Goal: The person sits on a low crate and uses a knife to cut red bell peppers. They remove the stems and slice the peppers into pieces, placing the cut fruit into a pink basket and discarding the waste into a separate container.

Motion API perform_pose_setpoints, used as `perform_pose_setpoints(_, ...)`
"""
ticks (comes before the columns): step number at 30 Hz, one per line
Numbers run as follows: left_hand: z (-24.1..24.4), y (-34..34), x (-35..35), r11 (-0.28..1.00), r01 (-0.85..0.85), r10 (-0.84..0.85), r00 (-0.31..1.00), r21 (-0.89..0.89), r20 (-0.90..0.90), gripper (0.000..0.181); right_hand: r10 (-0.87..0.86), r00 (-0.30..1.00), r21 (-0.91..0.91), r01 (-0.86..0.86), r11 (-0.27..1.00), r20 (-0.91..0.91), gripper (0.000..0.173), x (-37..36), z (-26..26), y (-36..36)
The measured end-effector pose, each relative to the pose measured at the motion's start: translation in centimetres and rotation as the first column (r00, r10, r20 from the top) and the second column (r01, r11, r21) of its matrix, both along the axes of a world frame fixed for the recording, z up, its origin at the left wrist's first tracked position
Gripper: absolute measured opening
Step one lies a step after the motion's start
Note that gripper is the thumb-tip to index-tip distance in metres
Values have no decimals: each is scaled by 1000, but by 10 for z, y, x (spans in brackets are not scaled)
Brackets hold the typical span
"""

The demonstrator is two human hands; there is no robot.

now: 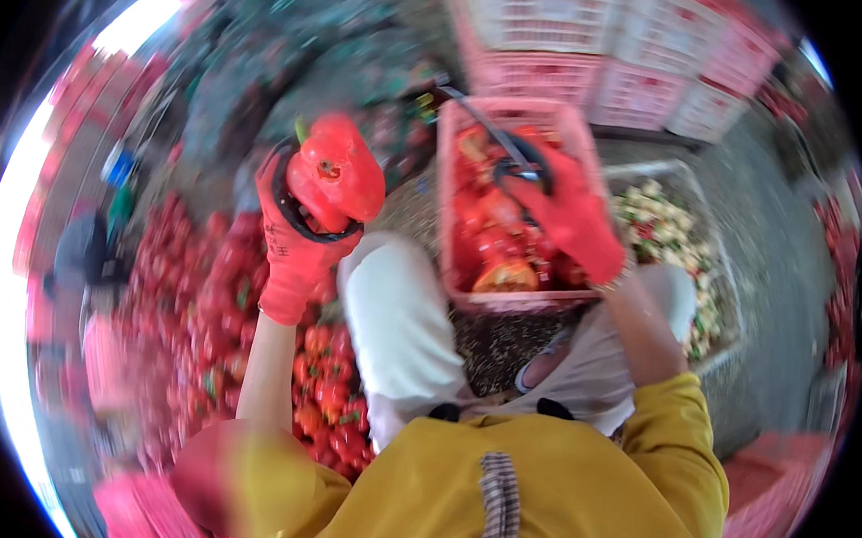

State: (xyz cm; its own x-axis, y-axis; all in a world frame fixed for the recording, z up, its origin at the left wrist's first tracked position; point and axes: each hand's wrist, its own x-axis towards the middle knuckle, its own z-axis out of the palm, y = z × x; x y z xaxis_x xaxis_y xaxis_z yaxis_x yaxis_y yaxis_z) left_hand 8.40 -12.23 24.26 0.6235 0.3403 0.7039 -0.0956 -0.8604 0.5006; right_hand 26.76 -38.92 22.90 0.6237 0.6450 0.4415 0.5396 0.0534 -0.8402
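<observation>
A whole red bell pepper [337, 165] with a green stem and a damaged spot rests in my left hand [299, 241], which wears a red glove with a black palm. My right hand [567, 214], gloved alike, grips a knife [484, 121] by its handle, the blade pointing up and left. This hand is over a pink plastic crate [445, 197] holding red peppers, some of them cut open [506, 278]. Right of that crate, partly behind my right forearm and knee, a pale tray [725, 300] holds whitish pepper cores with green bits [657, 217].
A large heap of red peppers [205, 310] lies on the floor at my left. Dark green net sacks [303, 61] are piled ahead. White and pink crates [537, 75] stand stacked beyond the pink crate. A person [82, 250] is at the far left, blurred.
</observation>
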Motion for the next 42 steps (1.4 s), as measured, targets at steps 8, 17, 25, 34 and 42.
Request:
perform_pose_setpoints(8,-17,-106,203,475,644,-788,615,-599,37,113,303,779,513,28,858,-549,43,86,-22,-40)
perform_pose_setpoints(17,-60,-148,264,289,465,-727,675,-837,124,65,-194,903,462,369,806,-384,52,106,-84,-39)
perform_pose_setpoints(25,-40,-132,289,447,540,-621,761,-713,188,68,-481,872,38,480,877,92,26,119,-37,-80)
perform_pose_setpoints(34,-44,-129,285,342,553,-561,769,-760,307,55,-530,747,-44,593,804,402,28,101,-53,-61)
perform_pose_setpoints(42,-35,-56,312,143,642,-502,703,-753,504,44,-471,797,-263,581,771,378,31,120,-96,-76)
